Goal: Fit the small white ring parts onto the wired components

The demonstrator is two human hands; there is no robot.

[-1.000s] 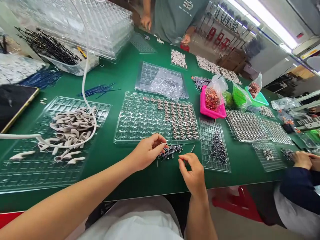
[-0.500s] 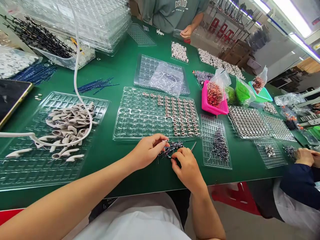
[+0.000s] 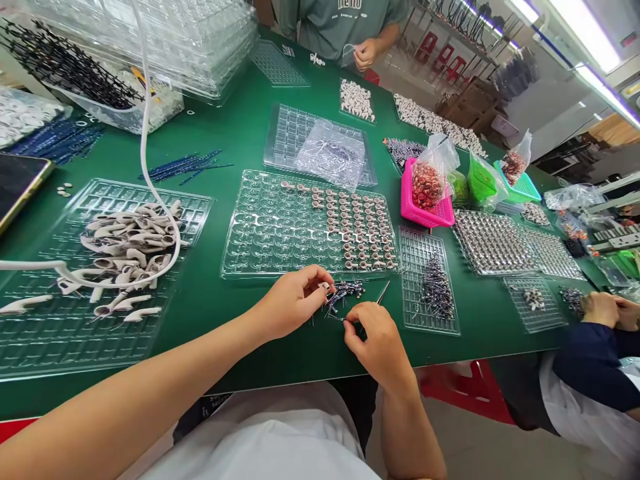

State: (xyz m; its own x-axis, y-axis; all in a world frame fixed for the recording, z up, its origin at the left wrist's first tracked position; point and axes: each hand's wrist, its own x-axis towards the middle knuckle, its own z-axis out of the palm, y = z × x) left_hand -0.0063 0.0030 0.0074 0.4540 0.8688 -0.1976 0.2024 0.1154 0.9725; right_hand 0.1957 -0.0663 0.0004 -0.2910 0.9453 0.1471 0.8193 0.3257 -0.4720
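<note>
My left hand (image 3: 295, 303) is closed in a pinch on a small whitish part (image 3: 325, 287), mostly covered by the fingertips. Just beyond the fingers lies a small pile of dark wired components (image 3: 345, 291) on the green table. My right hand (image 3: 376, 337) is also closed, thumb and forefinger pinching a thin wired component (image 3: 340, 319) at the near edge of the pile. A pointed metal tool tip (image 3: 384, 292) shows past its knuckles; whether the hand grips the tool cannot be seen. Behind both hands sits a clear blister tray (image 3: 270, 223), its right side filled with small beige ring-ended parts (image 3: 369, 227).
Left, another clear tray (image 3: 190, 207) bears beige curved shells (image 3: 133, 230), with a white cable (image 3: 145, 127) looping over them. Right stands a tray of dark components (image 3: 437, 290) and a pink basket (image 3: 425, 215). Co-workers' hands appear across (image 3: 367, 53) and at right (image 3: 603, 309).
The view has shifted slightly. My right hand has drawn a little away from the pile with the thin component in its fingers. My left hand keeps its pinch.
</note>
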